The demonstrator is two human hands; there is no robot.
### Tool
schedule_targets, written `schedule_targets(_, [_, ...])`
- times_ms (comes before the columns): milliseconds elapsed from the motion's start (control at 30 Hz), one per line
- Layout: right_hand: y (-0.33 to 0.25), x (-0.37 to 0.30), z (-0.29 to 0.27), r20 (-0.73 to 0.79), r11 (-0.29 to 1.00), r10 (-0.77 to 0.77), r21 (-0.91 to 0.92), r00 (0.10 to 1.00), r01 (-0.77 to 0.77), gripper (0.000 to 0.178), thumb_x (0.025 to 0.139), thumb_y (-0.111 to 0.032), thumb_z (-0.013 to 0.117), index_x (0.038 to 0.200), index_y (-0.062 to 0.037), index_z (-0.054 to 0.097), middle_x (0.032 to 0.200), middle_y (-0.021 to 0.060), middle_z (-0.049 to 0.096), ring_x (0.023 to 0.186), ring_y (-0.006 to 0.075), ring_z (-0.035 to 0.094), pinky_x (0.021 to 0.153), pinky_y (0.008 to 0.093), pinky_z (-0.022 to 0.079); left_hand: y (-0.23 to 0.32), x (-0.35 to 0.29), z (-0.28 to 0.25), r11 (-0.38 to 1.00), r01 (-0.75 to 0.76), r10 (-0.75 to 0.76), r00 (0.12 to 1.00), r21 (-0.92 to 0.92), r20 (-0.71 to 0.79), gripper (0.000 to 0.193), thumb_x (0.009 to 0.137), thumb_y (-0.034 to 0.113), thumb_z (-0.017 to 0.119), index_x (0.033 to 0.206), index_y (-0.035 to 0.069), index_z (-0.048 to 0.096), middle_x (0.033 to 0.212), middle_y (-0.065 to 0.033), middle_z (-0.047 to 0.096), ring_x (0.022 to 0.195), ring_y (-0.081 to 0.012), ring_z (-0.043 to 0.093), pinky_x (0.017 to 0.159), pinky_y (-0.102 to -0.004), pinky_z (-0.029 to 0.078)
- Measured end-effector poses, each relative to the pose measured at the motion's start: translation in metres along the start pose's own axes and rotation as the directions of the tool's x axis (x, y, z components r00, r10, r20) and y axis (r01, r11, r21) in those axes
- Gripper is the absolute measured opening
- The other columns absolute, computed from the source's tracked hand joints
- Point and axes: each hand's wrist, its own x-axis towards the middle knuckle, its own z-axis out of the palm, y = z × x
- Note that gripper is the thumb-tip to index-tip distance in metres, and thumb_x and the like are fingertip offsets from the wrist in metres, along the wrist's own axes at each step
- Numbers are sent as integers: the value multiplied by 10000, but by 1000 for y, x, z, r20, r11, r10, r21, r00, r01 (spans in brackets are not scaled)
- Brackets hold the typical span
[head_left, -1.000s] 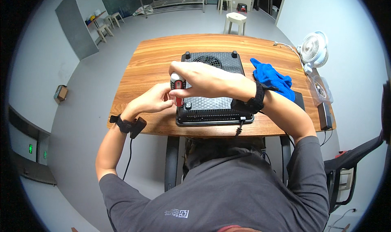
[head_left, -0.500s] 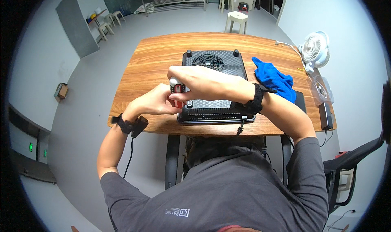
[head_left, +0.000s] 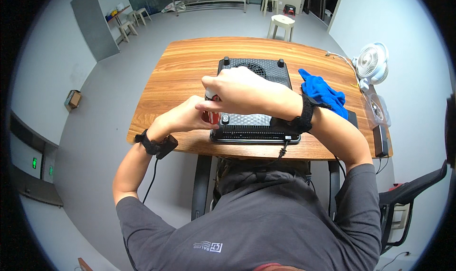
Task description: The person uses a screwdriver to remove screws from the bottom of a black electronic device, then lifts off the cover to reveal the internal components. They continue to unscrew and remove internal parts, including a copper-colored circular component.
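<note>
A black laptop cooling pad [head_left: 247, 120] lies on the wooden table in front of me, with its fan grille and small feet facing up. Over its left edge I hold a red and white cylinder-like thing [head_left: 209, 117] upright; its exact kind is unclear. My left hand [head_left: 186, 115] closes its fingers round the lower red part. From above, my right hand [head_left: 241, 91] wraps the white upper end, hiding most of it. The lower tip of the cylinder is out of sight behind my left fingers.
A blue cloth [head_left: 323, 92] lies right of the pad on the table [head_left: 185, 64]. Farther right are a white fan [head_left: 371, 63], a clear plastic box [head_left: 378, 108] and a black power adapter [head_left: 380, 140]. A short black cable [head_left: 283, 151] hangs at the pad's front edge.
My right hand has turned over the top of the cylinder and covers more of it. More of the red part shows above my left fingers. The whole view has shifted slightly.
</note>
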Motion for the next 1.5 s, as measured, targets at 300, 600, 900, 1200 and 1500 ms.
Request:
schedule_targets(300, [-1,6,1,96,997,-54,60,994,48,344,911,-351,712,1007,-33,622,802,194,704,760,382,708,663,450,567,10,-9,-11,994,-72,70,997,-82,-16,331,815,130,842,1059,-12,669,960,-86,713,909,-157,677,822,-298,552])
schedule_targets(600, [-12,10,-14,138,992,0,-125,990,17,369,922,-383,643,966,-24,721,799,208,721,746,370,721,686,458,582,-2,-4,-15,978,-1,-5,1000,-210,-27,395,751,163,909,1010,-23,677,884,-50,717,870,-124,662,768,-297,546])
schedule_targets(900, [6,9,-5,159,989,-144,60,977,136,403,876,-328,667,1174,-59,650,938,171,735,901,375,714,762,457,564,1,-4,-11,967,80,-93,995,-241,-47,396,726,150,923,1004,7,680,884,-38,710,835,-115,650,735,-287,536])
schedule_targets(1200, [-8,10,-16,129,981,22,-196,991,4,355,873,-342,718,984,-6,690,821,187,727,745,363,724,663,398,584,4,1,-17,946,-35,29,999,-321,-23,332,781,90,879,1032,8,677,914,-39,717,844,-115,667,769,-289,553])
schedule_targets(1500, [11,11,-6,111,968,-245,93,963,235,346,860,-278,729,1072,-14,656,1027,192,670,879,355,713,740,442,574,-8,-4,-13,961,81,-100,993,-263,-61,379,718,82,908,1010,17,675,927,-59,729,896,-142,696,791,-318,569])
